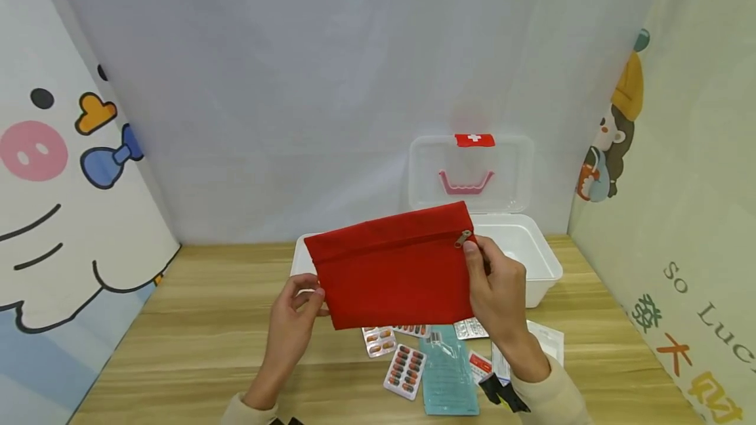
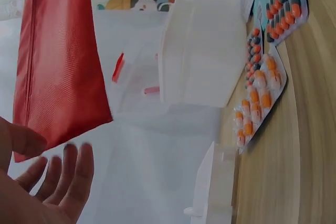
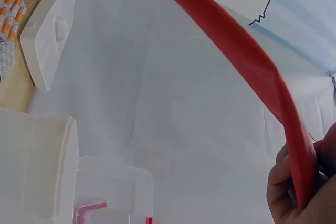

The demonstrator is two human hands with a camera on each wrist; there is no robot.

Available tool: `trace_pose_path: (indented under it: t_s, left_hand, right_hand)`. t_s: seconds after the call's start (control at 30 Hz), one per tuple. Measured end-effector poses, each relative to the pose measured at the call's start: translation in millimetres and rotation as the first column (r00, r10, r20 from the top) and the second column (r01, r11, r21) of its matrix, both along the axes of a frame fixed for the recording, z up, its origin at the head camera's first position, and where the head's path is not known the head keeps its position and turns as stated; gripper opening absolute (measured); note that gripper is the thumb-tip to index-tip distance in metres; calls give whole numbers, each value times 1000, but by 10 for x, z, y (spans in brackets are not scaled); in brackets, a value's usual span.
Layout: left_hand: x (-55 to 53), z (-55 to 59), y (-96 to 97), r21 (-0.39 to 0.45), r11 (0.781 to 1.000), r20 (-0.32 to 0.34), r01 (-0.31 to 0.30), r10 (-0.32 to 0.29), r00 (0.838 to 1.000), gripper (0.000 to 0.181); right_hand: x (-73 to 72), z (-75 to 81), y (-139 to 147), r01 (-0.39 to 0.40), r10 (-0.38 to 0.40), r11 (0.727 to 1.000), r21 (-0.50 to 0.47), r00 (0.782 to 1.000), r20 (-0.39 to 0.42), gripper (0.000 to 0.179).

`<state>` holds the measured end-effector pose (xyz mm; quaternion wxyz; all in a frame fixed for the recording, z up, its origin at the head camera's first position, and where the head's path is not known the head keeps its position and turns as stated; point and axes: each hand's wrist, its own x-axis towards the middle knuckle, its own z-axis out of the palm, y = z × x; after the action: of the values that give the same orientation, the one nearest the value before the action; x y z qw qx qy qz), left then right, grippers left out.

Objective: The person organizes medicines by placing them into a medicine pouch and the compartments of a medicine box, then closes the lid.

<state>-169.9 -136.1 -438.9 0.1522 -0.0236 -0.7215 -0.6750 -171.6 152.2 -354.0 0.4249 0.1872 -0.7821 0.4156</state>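
The right hand (image 1: 502, 287) is gripping the red pouch (image 1: 401, 274) by one end, its thumb pressing just beside the zipper pull (image 1: 463, 239). At the other end, the left hand's (image 1: 291, 320) fingers are lying loosely apart, released; whether its thumb is touching the fabric, I cannot tell. Between both hands' fingers the pouch is tilting, right end higher. Below the fingers, capsule blister packs (image 1: 405, 372) and a teal packet (image 1: 450, 372) are lying on the table (image 1: 195, 346). Beyond the right fingers, a white box (image 1: 542, 290) is standing, its translucent lid (image 1: 426, 176) rising behind.

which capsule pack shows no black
The head view's leftmost pack: its capsules are orange and pale; the front pack and the one behind it mix black with orange.
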Motion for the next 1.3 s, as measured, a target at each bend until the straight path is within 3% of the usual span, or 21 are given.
trace_pose_path:
  t_s: [0.1,0.2,0.3,0.4,0.5,0.63,0.83,0.93,1.2,1.3]
  left_hand:
    - [-10,11,32,-56,992,-117,-112,105,988,22]
    - [-4,76,110,-121,974,-282,-193,153,947,20]
    - [1,185,249,-202,958,-432,-206,102,896,18]
    - [12,333,439,-258,949,-512,-184,27,858,16]
    - [63,499,633,-277,952,-544,-130,-43,838,15]
    - [119,676,864,-282,958,-554,-49,-121,824,17]
    - [172,770,1067,-249,968,-509,23,-151,848,20]
    - [188,794,1106,-219,975,-481,44,-147,864,20]
    - [201,863,1162,-110,990,-448,85,-126,885,19]
    - [214,871,1175,-91,991,-426,95,-125,896,17]
  right_hand:
    - [25,18,-29,-20,21,999,27,999,-30,10]
    - [35,35,-55,-36,39,997,62,998,-53,11]
    - [31,44,-77,-31,36,997,76,997,-65,11]
    - [24,50,-97,-20,26,996,85,997,-68,11]
    - [30,33,-139,-19,27,995,102,997,-74,11]
    - [48,0,-208,-24,37,991,133,995,-94,12]
    - [98,-27,-260,-25,42,983,180,995,-95,14]
    - [111,-32,-272,-33,51,981,193,994,-93,17]
    - [129,-29,-289,-36,62,975,218,991,-116,17]
    - [136,-35,-291,-34,61,975,220,991,-117,25]
